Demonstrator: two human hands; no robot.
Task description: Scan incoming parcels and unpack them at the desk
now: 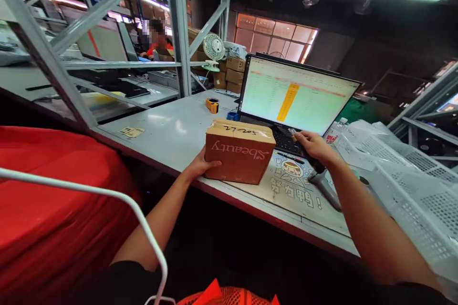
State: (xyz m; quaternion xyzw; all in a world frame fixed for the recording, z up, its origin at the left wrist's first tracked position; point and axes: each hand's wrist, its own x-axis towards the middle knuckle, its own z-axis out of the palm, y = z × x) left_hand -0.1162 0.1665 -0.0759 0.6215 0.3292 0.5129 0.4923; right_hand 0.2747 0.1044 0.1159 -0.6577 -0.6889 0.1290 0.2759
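A brown cardboard box (238,159) stands at the table's front edge, with "Sbeauty" printed on its side and black handwriting on its taped top. My left hand (200,164) grips its left side, thumb across the printed face. Over the laptop's (296,90) keyboard, my right hand (315,145) has its fingers closed around a small thing with a pale tip, too small to name. Beneath the right wrist lies a grey handheld scanner (325,190), partly hidden by the arm. A pen (289,157) rests between the laptop and a cartoon-printed mat (286,193).
White perforated baskets (418,200) fill the right side. Tape rolls, one yellow (212,105) and one blue (233,116), sit behind the box. A metal frame post (179,28) rises at the left. Red fabric (53,190) and a white tube (132,205) are nearest. Another person (159,40) sits far back.
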